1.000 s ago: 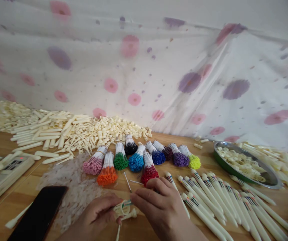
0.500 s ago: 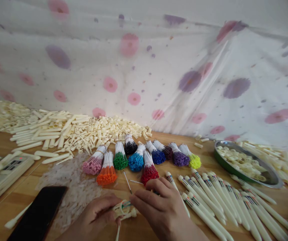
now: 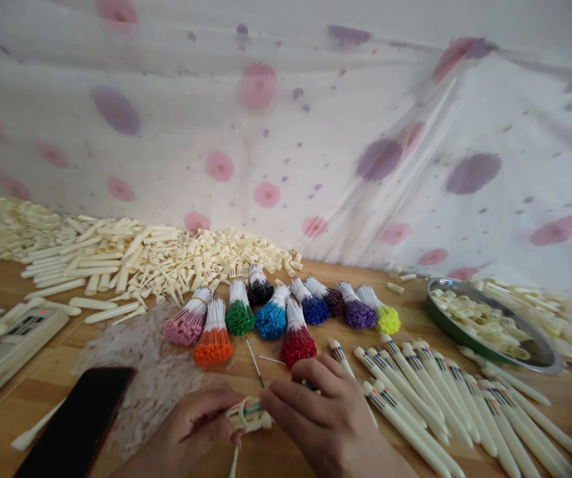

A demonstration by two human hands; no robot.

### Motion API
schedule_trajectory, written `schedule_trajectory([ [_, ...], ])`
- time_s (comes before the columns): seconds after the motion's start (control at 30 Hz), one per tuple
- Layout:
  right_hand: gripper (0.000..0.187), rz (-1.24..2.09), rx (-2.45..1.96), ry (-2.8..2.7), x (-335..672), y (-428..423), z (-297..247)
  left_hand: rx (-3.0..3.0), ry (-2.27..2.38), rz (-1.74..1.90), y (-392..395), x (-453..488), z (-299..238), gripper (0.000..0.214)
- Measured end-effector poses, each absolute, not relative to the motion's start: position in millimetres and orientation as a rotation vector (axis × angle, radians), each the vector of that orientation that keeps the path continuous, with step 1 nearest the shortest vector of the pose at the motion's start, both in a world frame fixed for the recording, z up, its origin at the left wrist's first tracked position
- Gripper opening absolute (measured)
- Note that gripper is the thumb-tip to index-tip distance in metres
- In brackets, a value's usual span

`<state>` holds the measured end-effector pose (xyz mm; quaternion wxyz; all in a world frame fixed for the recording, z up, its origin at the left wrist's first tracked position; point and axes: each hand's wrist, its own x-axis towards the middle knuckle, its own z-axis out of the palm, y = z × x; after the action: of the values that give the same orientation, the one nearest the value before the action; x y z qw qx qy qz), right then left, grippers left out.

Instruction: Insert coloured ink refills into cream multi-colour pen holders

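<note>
I see my left hand (image 3: 199,418) gripping a slotted cream piece (image 3: 237,414); my right hand's (image 3: 323,411) hold I can't tell — refill bundles (image 3: 271,322) ahead, pens (image 3: 440,398) right, phone (image 3: 79,421) left.

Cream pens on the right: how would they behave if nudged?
The pens look round-barrelled, so they'd probably roll. Likely stiff: they lie straight, without sagging. Pushing one may shift others, since many lie nearly side by side.

Soft, rather dim light, faint sheen on the flowered sheet (image 3: 286,146), dark upper-right corner.
</note>
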<state>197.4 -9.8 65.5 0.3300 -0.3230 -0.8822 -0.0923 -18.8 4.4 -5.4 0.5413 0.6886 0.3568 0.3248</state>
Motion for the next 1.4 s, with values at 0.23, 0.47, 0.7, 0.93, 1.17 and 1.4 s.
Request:
schedule_trajectory([
  [0.23,0.027,-0.283,-0.778,-2.342,199.9,-10.9,69.4,1.635,0.837,0.718,4.3,-17.6,-5.2,0.032],
  [0.47,0.032,-0.156,-0.844,-2.331,199.3,-9.8,64.5,1.623,0.845,0.705,4.3,-18.6,-12.4,0.024],
  [0.7,0.028,0.013,-0.936,-2.268,197.8,-7.8,56.9,1.694,0.902,0.862,5.7,-16.2,-6.0,0.016],
  [0.93,0.022,0.044,-0.962,-2.261,196.9,-7.5,54.2,1.755,1.007,1.016,3.8,-15.2,-6.8,0.018],
  [1.17,0.025,0.042,-0.990,-2.271,195.0,-7.2,52.0,1.871,1.058,1.072,3.8,-15.5,-10.2,0.022],
  [1.4,0.030,-0.136,-0.935,-2.304,192.3,-8.4,54.5,1.968,1.076,1.183,-0.1,-12.0,-8.4,0.026],
])
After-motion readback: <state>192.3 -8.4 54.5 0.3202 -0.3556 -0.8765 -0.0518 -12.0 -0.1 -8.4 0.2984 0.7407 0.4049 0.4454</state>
